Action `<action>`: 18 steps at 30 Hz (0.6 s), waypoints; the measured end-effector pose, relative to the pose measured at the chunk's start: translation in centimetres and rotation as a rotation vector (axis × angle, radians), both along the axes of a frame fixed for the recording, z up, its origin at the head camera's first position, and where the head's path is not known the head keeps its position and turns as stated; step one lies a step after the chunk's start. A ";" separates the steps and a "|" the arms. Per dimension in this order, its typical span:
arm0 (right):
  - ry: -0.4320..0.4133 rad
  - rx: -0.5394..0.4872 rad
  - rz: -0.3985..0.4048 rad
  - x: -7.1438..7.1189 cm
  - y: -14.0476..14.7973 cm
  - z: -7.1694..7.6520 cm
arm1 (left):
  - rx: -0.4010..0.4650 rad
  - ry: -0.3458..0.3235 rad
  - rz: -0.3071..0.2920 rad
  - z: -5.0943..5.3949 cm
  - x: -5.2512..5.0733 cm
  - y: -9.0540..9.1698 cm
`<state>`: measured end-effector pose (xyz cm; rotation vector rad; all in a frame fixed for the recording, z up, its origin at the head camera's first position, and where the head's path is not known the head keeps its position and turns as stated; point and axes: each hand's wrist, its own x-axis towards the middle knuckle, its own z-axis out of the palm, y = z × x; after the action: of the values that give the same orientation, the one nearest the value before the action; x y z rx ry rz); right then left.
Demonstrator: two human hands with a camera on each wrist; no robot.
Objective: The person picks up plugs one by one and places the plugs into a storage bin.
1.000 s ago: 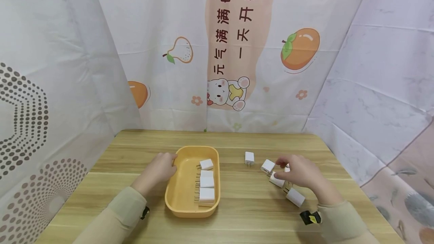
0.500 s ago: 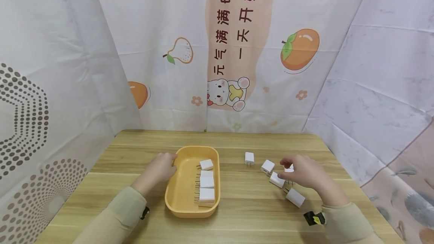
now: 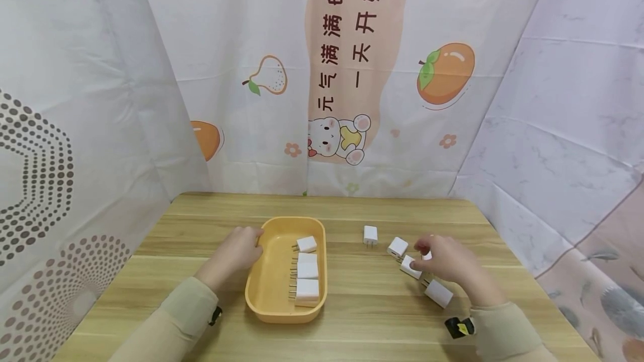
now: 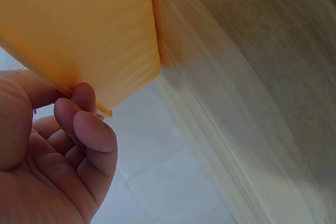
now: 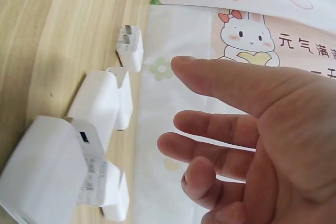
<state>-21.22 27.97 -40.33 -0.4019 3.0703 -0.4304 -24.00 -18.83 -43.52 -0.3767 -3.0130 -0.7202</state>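
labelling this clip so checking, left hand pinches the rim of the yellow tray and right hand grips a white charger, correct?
No: the right hand grips nothing. The right wrist view shows its fingers apart with nothing between them. The left hand does pinch the rim of the yellow tray.

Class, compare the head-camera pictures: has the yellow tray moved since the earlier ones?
No. Judged against the back edge of the table, the yellow tray shows no visible shift in any direction.
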 end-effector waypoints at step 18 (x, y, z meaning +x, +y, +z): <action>-0.056 0.017 -0.064 -0.9 0.4 -3.1 | 0.013 -0.013 0.012 0.0 0.0 0.1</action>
<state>-22.10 28.34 -43.39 -0.2865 3.0369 -0.4097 -23.96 -18.77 -43.53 -0.3549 -3.0188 -0.7437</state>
